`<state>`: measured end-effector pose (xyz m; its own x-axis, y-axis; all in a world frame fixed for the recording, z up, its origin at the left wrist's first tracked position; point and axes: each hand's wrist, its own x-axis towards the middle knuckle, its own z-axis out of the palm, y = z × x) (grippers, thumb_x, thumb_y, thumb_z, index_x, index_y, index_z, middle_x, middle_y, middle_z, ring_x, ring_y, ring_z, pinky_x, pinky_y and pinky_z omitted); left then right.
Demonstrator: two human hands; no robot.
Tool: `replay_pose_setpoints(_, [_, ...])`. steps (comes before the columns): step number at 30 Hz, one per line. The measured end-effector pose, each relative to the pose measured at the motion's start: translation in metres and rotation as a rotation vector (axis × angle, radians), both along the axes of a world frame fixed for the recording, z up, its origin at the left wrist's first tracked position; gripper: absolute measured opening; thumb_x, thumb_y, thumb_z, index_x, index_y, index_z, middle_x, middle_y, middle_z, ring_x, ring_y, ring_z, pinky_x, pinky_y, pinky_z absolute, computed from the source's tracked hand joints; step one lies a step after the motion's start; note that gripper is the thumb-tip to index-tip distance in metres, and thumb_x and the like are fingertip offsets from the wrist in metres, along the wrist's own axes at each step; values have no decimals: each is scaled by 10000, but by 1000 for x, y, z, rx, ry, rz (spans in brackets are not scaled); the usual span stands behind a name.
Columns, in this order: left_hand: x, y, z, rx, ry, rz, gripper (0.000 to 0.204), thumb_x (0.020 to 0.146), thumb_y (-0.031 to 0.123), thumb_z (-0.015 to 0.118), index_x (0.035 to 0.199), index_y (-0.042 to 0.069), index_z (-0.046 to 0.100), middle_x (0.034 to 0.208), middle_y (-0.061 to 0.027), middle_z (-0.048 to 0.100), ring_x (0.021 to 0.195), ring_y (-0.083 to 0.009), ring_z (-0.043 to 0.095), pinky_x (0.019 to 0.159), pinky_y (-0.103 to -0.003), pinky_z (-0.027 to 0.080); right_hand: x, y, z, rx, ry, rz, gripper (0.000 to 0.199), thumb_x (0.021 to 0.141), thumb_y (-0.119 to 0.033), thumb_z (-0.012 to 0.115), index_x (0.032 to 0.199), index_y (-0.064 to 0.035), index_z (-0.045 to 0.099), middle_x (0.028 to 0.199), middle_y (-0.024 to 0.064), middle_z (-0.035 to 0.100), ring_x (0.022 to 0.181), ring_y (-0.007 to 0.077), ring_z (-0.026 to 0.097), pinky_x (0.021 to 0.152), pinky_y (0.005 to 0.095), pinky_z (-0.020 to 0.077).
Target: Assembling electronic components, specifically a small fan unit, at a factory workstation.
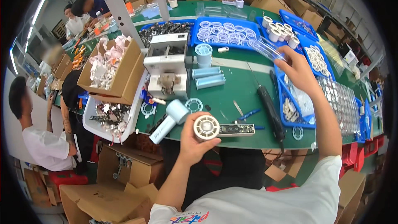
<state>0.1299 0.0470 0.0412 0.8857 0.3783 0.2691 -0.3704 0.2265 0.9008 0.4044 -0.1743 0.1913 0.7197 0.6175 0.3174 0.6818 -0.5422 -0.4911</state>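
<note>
- Green bench (pixel 232 95) fills a crowded assembly room, cartons stacked behind and other workers seated at far left.
- At left, an open cardboard box (pixel 124 72) of white parts sits partly over a white tray (pixel 93 122); it could tip if you bump it.
- At centre, your left hand (pixel 191 141) is closed around a small round white fan unit (pixel 206 127), raised just past the near bench edge; loosen that grip and it falls to the floor.
- One light-blue handheld fan (pixel 172 118) lies beside it; two light-blue cylinders (pixel 208 78) rest farther back.
- One black power screwdriver (pixel 271 112) lies right of centre.
- At right, your right hand (pixel 299 72) reaches over a blue tray (pixel 280 95), fingers pinching a clear plastic bag (pixel 269 49); a snag could spill parts.
- Roughly eight white cups (pixel 278 31) crowd the far tray.
</note>
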Motion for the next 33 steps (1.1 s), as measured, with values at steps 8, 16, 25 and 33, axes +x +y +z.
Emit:
replay_pose_setpoints(8, [6,-2,-8,173,102,33,732,767,39,867,1399,81,498,1317,-81,583,1137,-212,606,1030,-367,476,245,61,-44,-14,-199,-162,346,847,-217,741,1063,31,633,939,228,704,852,393,675,794,469,536])
replay_pose_setpoints(16, [7,2,-2,222,161,-38,693,789,58,862,1382,83,502,1293,-82,583,1118,-212,613,1006,-361,480,400,122,-90,-193,-345,-339,268,813,-190,724,965,28,686,936,241,725,861,446,686,793,470,554])
replay_pose_setpoints(25, [11,5,-2,186,192,-57,707,780,62,881,1377,83,503,1334,-88,571,1134,-218,604,1016,-350,474,419,160,-94,-331,-209,-355,192,788,-104,699,934,20,712,970,248,740,947,450,702,831,497,570])
replay_pose_setpoints(33, [11,2,1,184,220,-12,672,801,65,858,1373,84,506,1263,-79,600,1109,-215,612,999,-362,479,446,177,-121,-371,-126,-382,252,808,-113,692,1022,18,674,1044,265,729,978,452,702,864,510,575])
